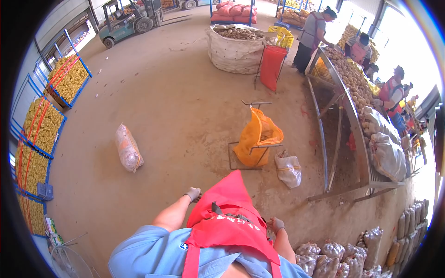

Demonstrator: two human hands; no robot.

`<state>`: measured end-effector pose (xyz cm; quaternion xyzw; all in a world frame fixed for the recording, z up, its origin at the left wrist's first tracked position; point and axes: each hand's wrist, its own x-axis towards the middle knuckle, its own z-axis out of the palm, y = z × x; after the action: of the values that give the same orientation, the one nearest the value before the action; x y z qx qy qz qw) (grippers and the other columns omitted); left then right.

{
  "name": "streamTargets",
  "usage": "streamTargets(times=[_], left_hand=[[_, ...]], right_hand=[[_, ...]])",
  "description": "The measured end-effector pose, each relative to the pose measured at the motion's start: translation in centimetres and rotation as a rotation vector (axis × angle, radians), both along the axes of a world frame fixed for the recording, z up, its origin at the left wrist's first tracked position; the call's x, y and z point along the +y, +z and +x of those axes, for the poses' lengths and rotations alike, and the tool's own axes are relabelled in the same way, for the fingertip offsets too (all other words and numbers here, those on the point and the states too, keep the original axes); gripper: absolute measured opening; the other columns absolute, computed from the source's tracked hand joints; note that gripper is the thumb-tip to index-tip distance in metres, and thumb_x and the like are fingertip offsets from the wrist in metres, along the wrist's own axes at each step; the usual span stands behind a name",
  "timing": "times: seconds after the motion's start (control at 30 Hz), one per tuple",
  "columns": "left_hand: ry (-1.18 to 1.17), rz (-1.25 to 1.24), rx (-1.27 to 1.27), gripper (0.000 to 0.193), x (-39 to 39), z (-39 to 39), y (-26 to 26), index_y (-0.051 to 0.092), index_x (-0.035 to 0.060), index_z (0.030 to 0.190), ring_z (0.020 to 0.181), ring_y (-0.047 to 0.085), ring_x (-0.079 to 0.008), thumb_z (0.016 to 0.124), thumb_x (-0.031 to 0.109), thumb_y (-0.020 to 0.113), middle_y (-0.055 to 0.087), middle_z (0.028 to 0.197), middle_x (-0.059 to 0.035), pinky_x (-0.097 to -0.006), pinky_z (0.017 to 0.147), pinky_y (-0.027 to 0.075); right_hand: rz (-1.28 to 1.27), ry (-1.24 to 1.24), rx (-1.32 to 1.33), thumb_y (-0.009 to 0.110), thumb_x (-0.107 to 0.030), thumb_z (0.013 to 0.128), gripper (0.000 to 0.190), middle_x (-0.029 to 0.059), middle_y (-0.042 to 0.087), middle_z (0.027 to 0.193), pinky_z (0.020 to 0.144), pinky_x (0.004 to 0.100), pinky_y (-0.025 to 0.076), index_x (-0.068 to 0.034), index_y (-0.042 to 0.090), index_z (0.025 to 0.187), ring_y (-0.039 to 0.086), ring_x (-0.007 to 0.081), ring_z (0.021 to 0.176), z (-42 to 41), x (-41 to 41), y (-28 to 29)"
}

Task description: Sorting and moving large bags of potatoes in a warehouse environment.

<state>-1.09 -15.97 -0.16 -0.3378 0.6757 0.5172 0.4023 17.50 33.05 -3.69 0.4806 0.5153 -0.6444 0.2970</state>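
Observation:
My left hand [194, 194], in a grey glove, hangs beside the left edge of my red apron [226, 198] with its fingers partly curled. On the other side, near the apron's right edge, is my right hand [276, 225], also gloved. Whether either hand grips anything is too small to tell. Before me an orange mesh sack [252, 146] hangs with its mouth wide on a metal stand [240, 169]. A whitish sack [288, 169] lies on the floor to the right of it. Farther left lies a full, tied plastic sack [128, 148].
At right, a long metal sorting table [351, 114] carries potatoes [347, 76], with several people along it. A large white bulk bag [234, 52] and a red sack [272, 67] stand ahead. Filled sacks [333, 259] stand lower right. A forklift [128, 26] and loaded racks [43, 125] are left.

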Motion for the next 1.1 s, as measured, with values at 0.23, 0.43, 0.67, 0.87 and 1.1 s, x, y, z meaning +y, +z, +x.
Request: streamTargets(times=[0.23, 0.43, 0.67, 0.87, 1.1], left_hand=[[-0.039, -0.006, 0.0, 0.029, -0.1, 0.3, 0.2, 0.054, 0.0064, 0.1, 0.047, 0.051, -0.0168, 0.09, 0.027, 0.037, 0.063, 0.072, -0.0126, -0.0309, 0.043, 0.04], [-0.03, -0.034, 0.0, 0.03, -0.6, 0.6, -0.2, 0.055, 0.0055, 0.1, 0.049, 0.053, -0.0172, 0.09, 0.028, 0.037, 0.064, 0.074, -0.0127, -0.0308, 0.043, 0.04], [0.008, -0.007, -0.015, 0.031, -1.6, 0.8, -1.7, 0.062, 0.0022, 0.098, 0.058, 0.061, -0.0217, 0.086, 0.023, 0.041, 0.066, 0.078, -0.0112, -0.036, 0.053, 0.05], [-0.025, -0.034, -0.002, 0.032, -0.8, 0.6, -0.1, 0.061, 0.0019, 0.1, 0.059, 0.062, -0.0208, 0.086, 0.023, 0.041, 0.067, 0.081, -0.0116, -0.034, 0.051, 0.05], [-0.001, -0.024, 0.011, 0.027, -0.9, 0.7, 0.4, 0.055, 0.006, 0.096, 0.051, 0.056, -0.0204, 0.09, 0.026, 0.039, 0.065, 0.075, -0.016, -0.0331, 0.044, 0.042]], right_hand=[[-0.024, 0.032, 0.007, 0.045, -0.032, 0.089, 0.051, 0.0219, 0.06, 0.116, 0.084, 0.0441, 0.047, -0.004, 0.044, 0.131, 0.061, 0.0342, 0.1, 0.7, 0.2, -0.8], [0.021, 0.036, 0.033, 0.046, -0.033, 0.09, 0.051, 0.0236, 0.057, 0.12, 0.091, 0.0441, 0.046, -0.002, 0.043, 0.13, 0.059, 0.0358, 0.103, 0.0, -0.9, 0.1], [-0.049, 0.059, 0.052, 0.046, -0.032, 0.09, 0.051, 0.0246, 0.056, 0.121, 0.093, 0.0444, 0.045, -0.002, 0.042, 0.131, 0.059, 0.0362, 0.105, -0.9, -0.4, 0.7], [-0.091, 0.096, 0.034, 0.037, -0.032, 0.092, 0.051, 0.0245, 0.055, 0.125, 0.093, 0.0436, 0.042, -0.004, 0.038, 0.135, 0.056, 0.035, 0.113, -1.1, 0.0, 0.5], [0.034, 0.078, 0.016, 0.043, -0.034, 0.091, 0.053, 0.0236, 0.056, 0.122, 0.091, 0.0443, 0.046, -0.004, 0.041, 0.134, 0.058, 0.0355, 0.108, -1.5, -0.5, 0.8]])
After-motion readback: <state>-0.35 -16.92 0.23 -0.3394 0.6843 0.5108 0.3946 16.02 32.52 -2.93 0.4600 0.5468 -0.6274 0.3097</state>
